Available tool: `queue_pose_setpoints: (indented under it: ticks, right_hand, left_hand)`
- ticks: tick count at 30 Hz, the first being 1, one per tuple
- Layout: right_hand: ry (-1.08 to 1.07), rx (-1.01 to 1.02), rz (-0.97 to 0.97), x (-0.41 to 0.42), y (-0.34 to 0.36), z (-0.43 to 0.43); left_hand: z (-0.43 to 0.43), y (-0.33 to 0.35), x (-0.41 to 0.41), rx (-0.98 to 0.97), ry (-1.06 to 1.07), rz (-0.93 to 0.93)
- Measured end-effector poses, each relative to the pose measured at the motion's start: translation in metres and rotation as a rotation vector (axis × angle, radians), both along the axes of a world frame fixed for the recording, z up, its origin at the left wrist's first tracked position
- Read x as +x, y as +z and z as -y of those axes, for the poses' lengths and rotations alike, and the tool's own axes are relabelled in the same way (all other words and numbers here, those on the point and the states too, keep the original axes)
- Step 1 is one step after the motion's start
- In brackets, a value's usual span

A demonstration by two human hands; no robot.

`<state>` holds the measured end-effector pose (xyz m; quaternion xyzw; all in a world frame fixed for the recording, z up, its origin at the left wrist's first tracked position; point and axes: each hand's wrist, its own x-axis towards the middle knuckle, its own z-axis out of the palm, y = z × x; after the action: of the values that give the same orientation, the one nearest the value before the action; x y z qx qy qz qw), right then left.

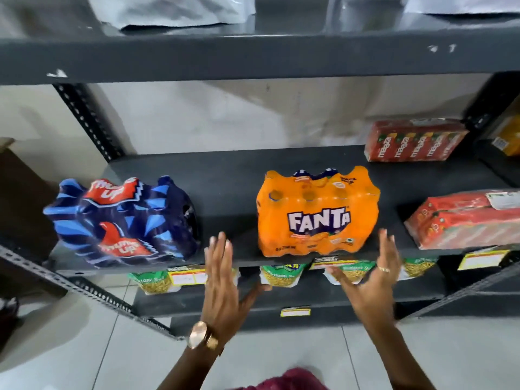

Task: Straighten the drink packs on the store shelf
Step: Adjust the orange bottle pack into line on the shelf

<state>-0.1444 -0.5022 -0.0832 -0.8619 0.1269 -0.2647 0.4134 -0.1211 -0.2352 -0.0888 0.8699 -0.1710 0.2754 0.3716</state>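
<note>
An orange Fanta pack (318, 212) stands at the front of the dark shelf (225, 175), facing me squarely. To its left a blue Thums Up pack (121, 220) sits turned at an angle. A red Maaza carton pack (413, 140) rests at the back right, and another red pack (464, 220) lies skewed at the front right. My left hand (223, 282) is open, fingers up, just left of the Fanta pack and apart from it. My right hand (374, 277) is open at the pack's right side, slightly blurred, holding nothing.
Green snack bags (278, 274) and yellow price tags (295, 311) line the lower shelf behind my hands. Slotted steel uprights (87, 119) frame the rack. White bags lie on the top shelf (253, 54). Grey floor tiles (84, 347) lie below.
</note>
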Motion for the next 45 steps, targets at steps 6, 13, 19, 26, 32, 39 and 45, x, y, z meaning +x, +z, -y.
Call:
queue_pose_setpoints:
  ticks: [6,13,19,26,32,39,45]
  right_hand:
    - [0.389,0.056,-0.017,-0.023,0.009,-0.169]
    - [0.523,0.048,-0.256,0.044,0.022,-0.278]
    - [0.364,0.042,-0.205,0.058,0.013,-0.302]
    - [0.311,-0.100,-0.232,0.060,0.008,-0.305]
    - [0.286,-0.072,-0.219,0.056,0.009,-0.308]
    - [0.306,-0.038,-0.254,0.051,0.017,-0.308]
    - [0.319,0.056,-0.259,0.013,0.055,-0.301]
  left_hand:
    - [-0.154,0.000,-0.014,0.019,0.250,0.291]
    - [-0.246,0.017,0.030,-0.339,0.195,-0.268]
    - [-0.281,0.014,0.053,-0.195,0.168,-0.505]
    - [-0.282,0.013,0.052,-0.265,0.150,-0.474]
    - [-0.281,0.014,0.051,-0.273,0.162,-0.489]
    - [-0.275,0.023,0.048,-0.272,0.185,-0.546]
    - [-0.268,0.046,0.022,-0.288,0.231,-0.427]
